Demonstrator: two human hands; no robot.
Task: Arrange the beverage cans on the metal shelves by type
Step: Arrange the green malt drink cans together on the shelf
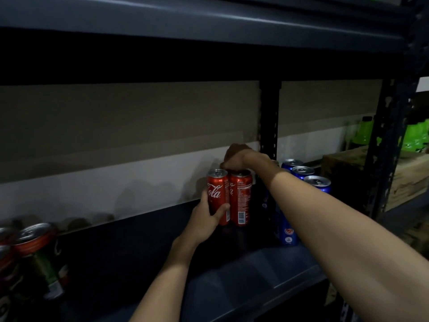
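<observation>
- Left hand (210,219) wraps a red can (217,196), upright on the dark shelf (243,273).
- Touching it, a second red can (241,198), also upright; right hand (234,159) grips its top from above.
- Blue cans (301,173) stand upright just right.

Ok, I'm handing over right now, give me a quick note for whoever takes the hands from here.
Left hand: grips the front red Coca-Cola can low on its side, standing on the dark metal shelf.
Right hand: fingers curled down onto the top of the second red Coca-Cola can, which stands touching the first.
Blue slim cans stand in a row just right of the red pair.
Done: reds and blues grouped side by side.
Left: dark cans with red rims at the shelf's far left are not yet sorted; release both reds once they are squared up.
</observation>
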